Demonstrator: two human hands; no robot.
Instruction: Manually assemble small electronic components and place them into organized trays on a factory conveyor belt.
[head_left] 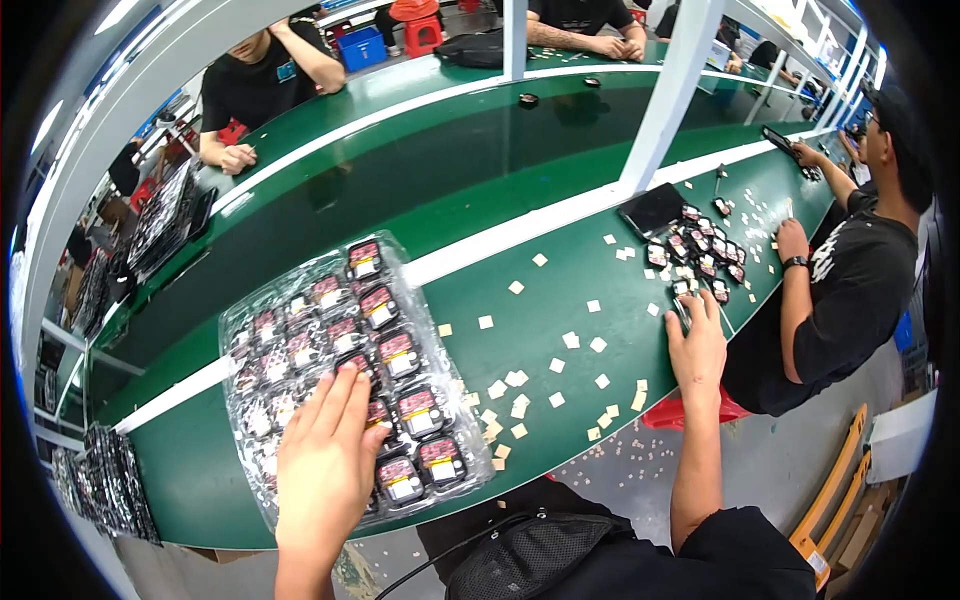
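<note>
Rests the left hand (325, 455), open with extended fingers, on black boxes (421, 412) in rows in a clear tray (434, 350), on the green table (540, 440) strewn with pale squares (556, 400); holds the right hand (697, 348), with partly bent fingers, at the near edge of a pile of loose boxes (708, 265); cannot tell touch from grip there

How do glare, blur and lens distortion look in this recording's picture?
Head view, middle: the clear plastic tray catches whitish glare, while the left hand and right hand look reasonably sharp; head view, edges: the white frame at left bows strongly, and the corners fall to black.
</note>
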